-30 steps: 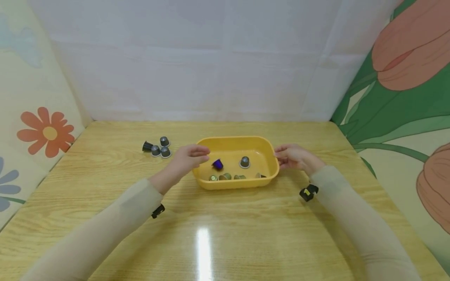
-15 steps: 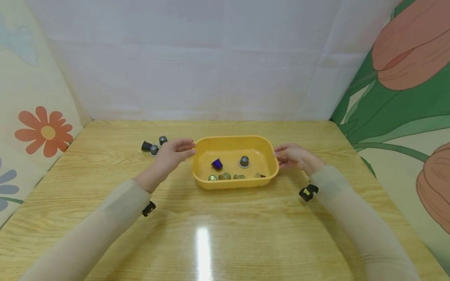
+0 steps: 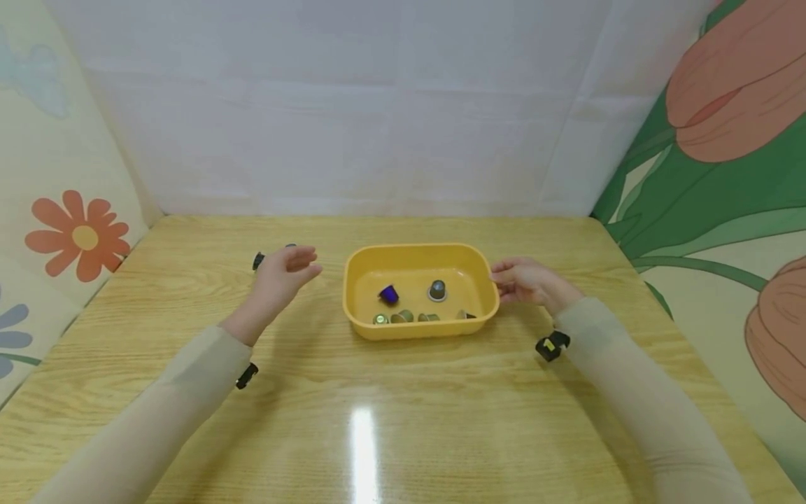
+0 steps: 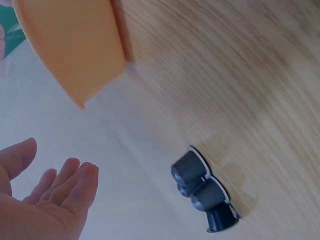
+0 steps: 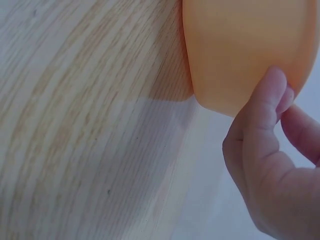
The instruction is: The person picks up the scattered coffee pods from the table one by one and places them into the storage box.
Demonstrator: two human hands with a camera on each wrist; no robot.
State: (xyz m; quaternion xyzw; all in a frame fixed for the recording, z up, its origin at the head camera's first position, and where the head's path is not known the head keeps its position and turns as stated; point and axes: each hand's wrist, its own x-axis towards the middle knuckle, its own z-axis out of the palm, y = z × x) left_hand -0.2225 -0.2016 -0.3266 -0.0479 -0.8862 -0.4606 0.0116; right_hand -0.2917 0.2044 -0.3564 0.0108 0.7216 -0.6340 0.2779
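Note:
A yellow plastic tub (image 3: 422,330) stands mid-table. Inside are a purple coffee capsule (image 3: 389,295), a grey coffee capsule (image 3: 437,290) and several greenish or pale ones along the near wall, partly hidden. At the tub's right end my right hand (image 3: 527,280) holds the rim, bent fingers against the outer wall in the right wrist view. To the tub's left, my left hand (image 3: 280,276) hovers with nothing in it, thumb and fingers apart. It mostly covers a cluster of dark coffee capsules (image 3: 258,261) in the head view; the left wrist view shows these capsules (image 4: 210,194) apart from the hand.
The wooden table (image 3: 441,413) meets a white cloth backdrop (image 3: 378,126) behind. Flower-patterned panels (image 3: 711,231) flank both sides. A black wrist camera (image 3: 552,346) hangs below the right sleeve.
My left hand has moved left from the tub's left rim to the dark capsules, now largely covering them in the head view. The right hand and tub have stayed in place.

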